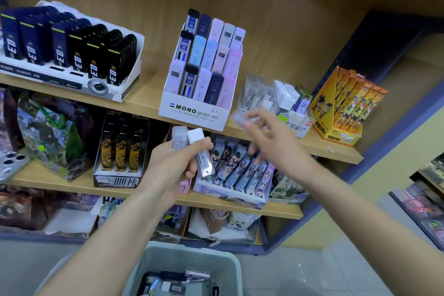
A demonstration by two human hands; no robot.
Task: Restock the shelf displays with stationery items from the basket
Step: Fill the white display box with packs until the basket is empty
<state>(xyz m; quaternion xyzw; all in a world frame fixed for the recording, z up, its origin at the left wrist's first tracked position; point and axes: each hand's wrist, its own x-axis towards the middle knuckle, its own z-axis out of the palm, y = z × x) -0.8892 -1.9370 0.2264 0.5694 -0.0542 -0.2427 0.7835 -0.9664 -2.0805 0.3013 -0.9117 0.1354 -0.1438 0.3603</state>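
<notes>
Currently in left hand (173, 163): two lead cases (203, 154), gripped together, fingers curled round them; caps up, long axes near upright, leaning slightly apart.
Right hand (271, 137): raised, motion-blurred; thumb and forefinger seem to pinch one clear case (240, 116) by its end.
Clear case, axis: roughly crosswise, pointing left from the fingertips; blur prevents more.
Destination (judged): white-fronted tray (296, 125) of like cases on the upper shelf (336, 149), between the MONO display (192, 110) and the orange box (341, 108).
Bearing: tray lies just beyond and to the right of the right hand's fingertips, slightly above them.
Nearer hand: right, close before the tray; left hangs lower and further left, in front of the shelf below.
Stock in tray: cases stand upright, leaning back.
Move required (judged): turn the clear case from crosswise to upright, then lower it into a slot.
Hands: apart, not touching.
Reserve stock: basket (168, 257) below both forearms, more items inside.
</notes>
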